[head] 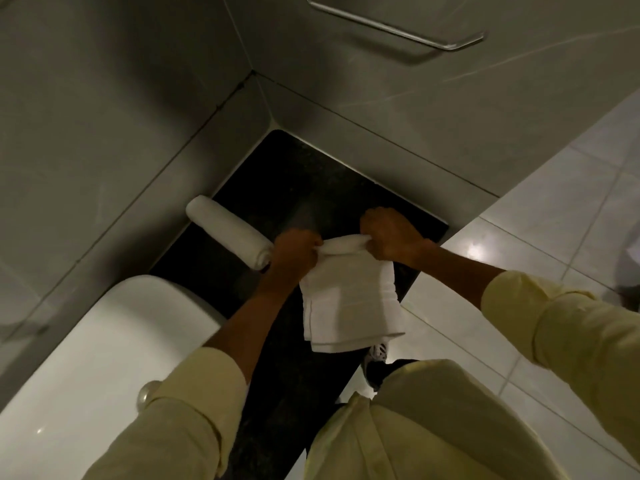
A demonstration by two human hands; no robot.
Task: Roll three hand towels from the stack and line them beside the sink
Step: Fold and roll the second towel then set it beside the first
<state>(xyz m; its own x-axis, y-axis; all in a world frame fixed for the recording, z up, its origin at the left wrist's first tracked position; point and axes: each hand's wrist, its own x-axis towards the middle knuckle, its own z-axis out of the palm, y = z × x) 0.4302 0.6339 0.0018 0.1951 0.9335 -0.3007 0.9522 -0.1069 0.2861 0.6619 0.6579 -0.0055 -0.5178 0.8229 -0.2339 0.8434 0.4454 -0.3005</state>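
While you look down through the head camera, your left hand (296,252) and right hand (389,237) are both closed on the two ends of a white hand towel (349,292), fingers curled round the rolled part at its far edge. That roll is only begun; the flat rest of the towel lies toward you on the dark stone table (298,174) and its near end hangs past the table's right edge, above the pale floor tiles (540,209). A finished rolled towel (228,232) lies on the table to the left of your left hand, slanted, its far end close against the grey wall tile (104,133) and its near end just beside your left knuckles. The white sink (114,341) sits at the lower left, its rim near the finished roll, with your left forearm crossing above its right side. A round metal knob (147,391) shows on the sink beside your yellow left sleeve (180,420). On the far wall above hangs a metal towel bar (398,27). Below the hanging towel end you can see a shoe (375,358) on the floor.
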